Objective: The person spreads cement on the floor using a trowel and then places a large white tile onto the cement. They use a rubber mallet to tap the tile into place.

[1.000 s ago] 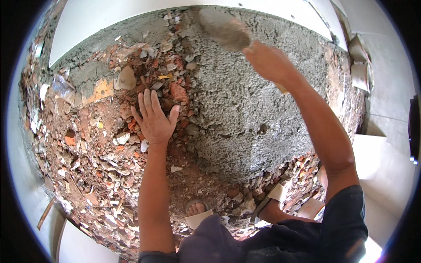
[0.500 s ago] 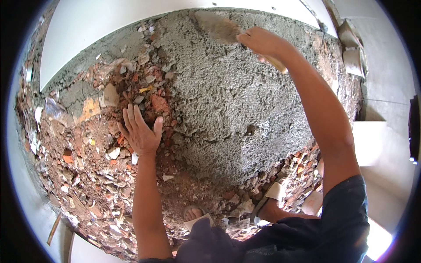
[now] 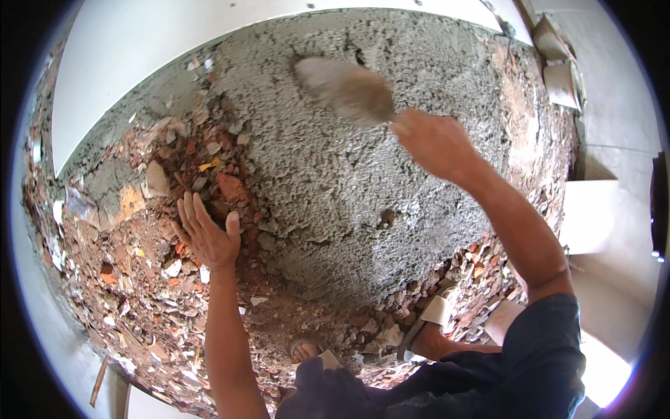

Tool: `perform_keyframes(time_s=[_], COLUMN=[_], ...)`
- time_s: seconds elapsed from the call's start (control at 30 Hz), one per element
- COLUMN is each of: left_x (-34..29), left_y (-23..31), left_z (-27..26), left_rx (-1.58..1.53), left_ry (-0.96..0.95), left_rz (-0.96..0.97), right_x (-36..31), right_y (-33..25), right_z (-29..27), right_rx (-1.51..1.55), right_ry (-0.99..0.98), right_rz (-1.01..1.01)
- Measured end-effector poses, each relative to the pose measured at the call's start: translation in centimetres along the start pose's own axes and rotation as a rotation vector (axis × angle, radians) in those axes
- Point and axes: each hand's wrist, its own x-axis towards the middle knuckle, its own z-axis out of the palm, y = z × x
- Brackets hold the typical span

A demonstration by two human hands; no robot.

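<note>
My right hand (image 3: 434, 143) is wrapped round the handle of a trowel (image 3: 352, 92), whose blade is smeared by motion. The blade points to the far left over a patch of wet grey mortar (image 3: 349, 188) with a rough, pitted surface. Whether the blade touches the mortar I cannot tell. At the mortar's left border my left hand (image 3: 209, 234) rests on the rubble (image 3: 139, 272), fingers stretched and spread, holding nothing. Just beyond its fingertips lie a reddish brick piece (image 3: 232, 187) and a pale stone (image 3: 157, 179).
A large white panel (image 3: 132, 63) borders the mortar at the far side. My sandalled feet (image 3: 426, 328) stand on rubble at the near edge. Bent tile-like pieces (image 3: 562, 84) lie against the right wall, with a white block (image 3: 590, 216) nearer. A thin stick (image 3: 99, 382) leans at the lower left.
The trowel and my right hand have come nearer across the mortar. My left hand stays spread on the rubble. The whole view has shifted slightly.
</note>
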Motion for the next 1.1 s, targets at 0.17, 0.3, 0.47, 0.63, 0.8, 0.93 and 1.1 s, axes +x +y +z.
perform_keyframes(time_s=[0.17, 0.3, 0.47, 0.63, 0.8, 0.93, 1.1], left_x=[-0.4, -0.4, -0.3, -0.5, -0.6, -0.4, -0.4], left_y=[0.0, -0.1, -0.2, -0.4, -0.5, -0.3, -0.3], left_z=[0.4, 0.5, 0.7, 1.2, 1.3, 1.2, 1.3], left_rx=[-0.038, -0.039, -0.016, 0.024, 0.017, 0.021, 0.002], left_ry=[-0.009, 0.002, 0.02, -0.008, -0.012, 0.006, 0.015], left_rz=[-0.018, -0.013, 0.009, -0.01, -0.016, -0.001, 0.016], right_x=[4.9, 5.0, 4.1, 5.4, 3.0, 3.1, 2.6], right_y=[6.0, 12.6, 11.0, 13.6, 23.8, 27.1, 28.4], right_z=[0.0, -1.2, -1.2, 0.0, 1.2, 2.2, 3.6], right_rx=[-0.023, -0.131, -0.204, -0.1, 0.286, 0.45, 0.732], right_ry=[0.058, 0.122, 0.106, 0.082, 0.111, 0.177, 0.241], right_rz=[0.065, 0.205, 0.196, 0.236, 0.645, 0.742, 0.885])
